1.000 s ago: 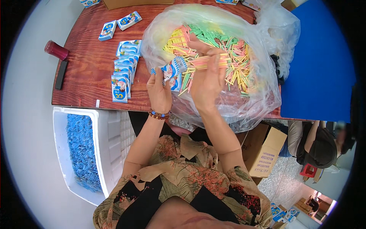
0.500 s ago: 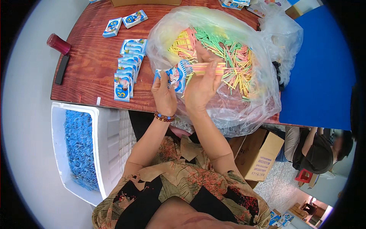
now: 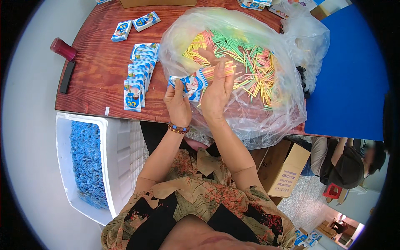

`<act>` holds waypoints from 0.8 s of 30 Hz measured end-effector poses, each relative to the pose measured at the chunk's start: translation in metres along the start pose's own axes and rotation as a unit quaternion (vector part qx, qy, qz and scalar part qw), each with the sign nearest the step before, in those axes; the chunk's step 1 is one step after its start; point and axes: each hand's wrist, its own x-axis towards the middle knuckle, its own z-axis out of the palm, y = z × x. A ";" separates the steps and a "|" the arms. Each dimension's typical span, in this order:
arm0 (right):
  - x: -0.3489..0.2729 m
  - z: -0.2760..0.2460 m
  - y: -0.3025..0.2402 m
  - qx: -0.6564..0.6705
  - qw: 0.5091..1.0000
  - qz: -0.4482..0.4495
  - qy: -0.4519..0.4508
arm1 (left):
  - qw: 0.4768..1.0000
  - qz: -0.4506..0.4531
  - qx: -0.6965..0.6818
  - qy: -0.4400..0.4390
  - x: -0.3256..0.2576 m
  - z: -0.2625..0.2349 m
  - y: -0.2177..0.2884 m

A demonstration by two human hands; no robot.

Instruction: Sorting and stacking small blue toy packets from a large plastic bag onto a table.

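Observation:
My left hand point(image 3: 178, 106) pinches the left end of a small blue and white printed packet point(image 3: 191, 84), held just above the table's near edge. A bundle of thin pink and yellow sticks point(image 3: 213, 71) is gripped in my right hand point(image 3: 217, 93), its left end at the packet's mouth. Under and beyond that hand lies a big clear plastic bag point(image 3: 287, 108), spread open and full of loose green, yellow and pink sticks point(image 3: 260, 62). To the left, several filled packets point(image 3: 137, 77) overlap in a row.
Two packets point(image 3: 121, 31) lie farther back on the red-brown wooden table point(image 3: 93, 83). A dark red cylinder point(image 3: 63, 48) and a black bar point(image 3: 67, 77) sit at its left edge. Below stands a white foam box point(image 3: 105, 162) of blue packets. Cardboard cartons point(image 3: 287, 171) and another person point(image 3: 348, 166) are at right.
My right hand has shifted left with the stick bundle, and more of the sticks' length is inside the packet. My left hand stays almost in place.

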 end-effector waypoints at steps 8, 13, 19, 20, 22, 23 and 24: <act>0.000 0.004 0.003 0.005 0.999 0.035 0.016 | 1.000 0.008 -0.005 -0.006 0.002 -0.004 -0.004; -0.009 -0.008 0.017 0.025 0.998 0.052 -0.037 | 1.000 0.000 0.002 0.003 0.006 -0.004 -0.004; 0.003 -0.025 0.017 -0.086 0.989 0.014 -0.123 | 0.987 -0.071 -0.135 -0.056 0.011 -0.001 -0.007; 0.007 -0.028 0.016 -0.198 0.962 -0.015 -0.190 | 0.978 -0.109 -0.166 -0.070 0.014 -0.003 -0.007; 0.014 -0.034 0.007 -0.221 0.950 -0.016 -0.219 | 0.966 -0.143 -0.199 -0.083 0.017 -0.008 -0.007; 0.017 -0.036 0.003 -0.242 0.938 -0.016 -0.248 | 0.965 -0.145 -0.203 -0.083 0.017 -0.009 -0.005; 0.019 -0.038 0.000 -0.241 0.937 -0.016 -0.252 | 0.964 -0.147 -0.207 -0.083 0.016 -0.010 -0.003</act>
